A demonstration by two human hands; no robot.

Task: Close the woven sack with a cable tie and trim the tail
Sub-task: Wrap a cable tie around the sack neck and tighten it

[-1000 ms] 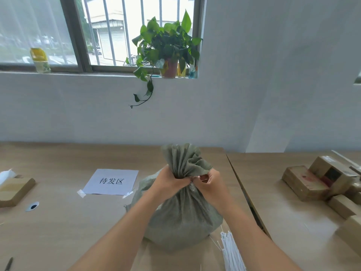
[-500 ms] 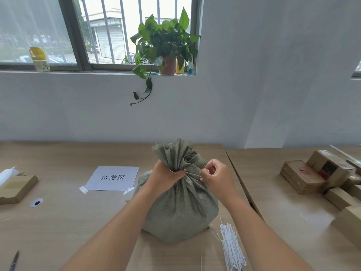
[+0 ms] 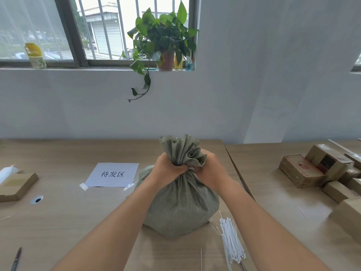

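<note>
Where half a second ago the right hand (image 3: 212, 170) drew a white strip sideways, both hands now curl round the gathered neck of the woven sack (image 3: 181, 204) standing on the wooden table (image 3: 64, 222). The left hand (image 3: 168, 168) grips opposite; the cable tie itself is hidden, so cinching looks unfinished and trimming remains

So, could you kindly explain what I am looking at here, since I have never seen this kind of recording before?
There is no machine: a person wears a camera on the head, looking forward and down at their own bare arms. The left hand and right hand both grip the gathered neck of a green woven sack standing on a wooden table. Whether a tie is already round the neck is hidden by the fingers. A bundle of white cable ties lies near the right forearm, a taped paper sign left of the sack, and cardboard boxes far right. A potted plant sits on the windowsill.
</note>
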